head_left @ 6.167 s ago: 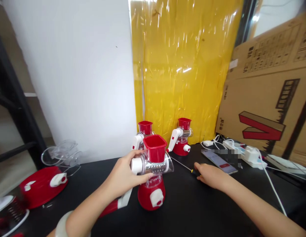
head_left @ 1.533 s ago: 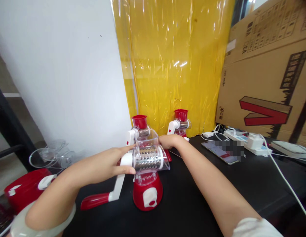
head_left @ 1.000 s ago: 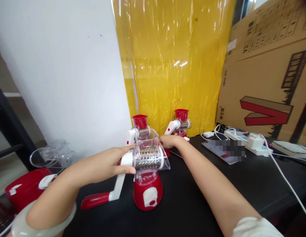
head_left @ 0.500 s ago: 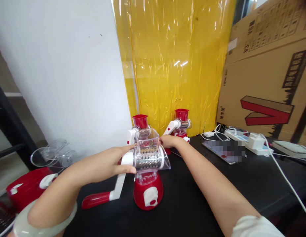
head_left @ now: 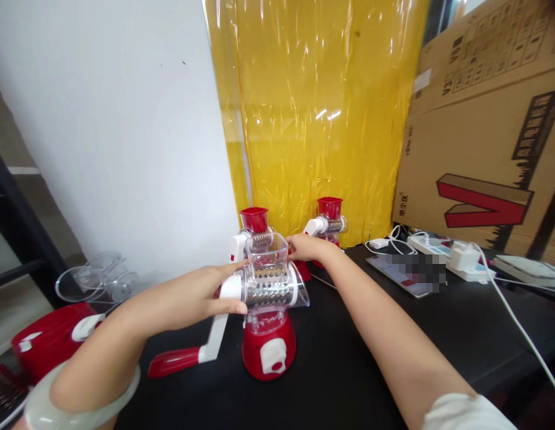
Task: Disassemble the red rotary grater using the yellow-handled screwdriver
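Left grip (head_left: 210, 295), head view, curls round the white hub (head_left: 231, 287) of the front grater (head_left: 271, 289), its far side out of sight. Right grip (head_left: 307, 248), just beyond that grater: tips hidden, can't tell what it holds, a red piece (head_left: 304, 272) half covered just below. Past left grip, a rear grater (head_left: 255, 221), partly blocked; behind the forearm, a red body (head_left: 49, 337), partly masked.
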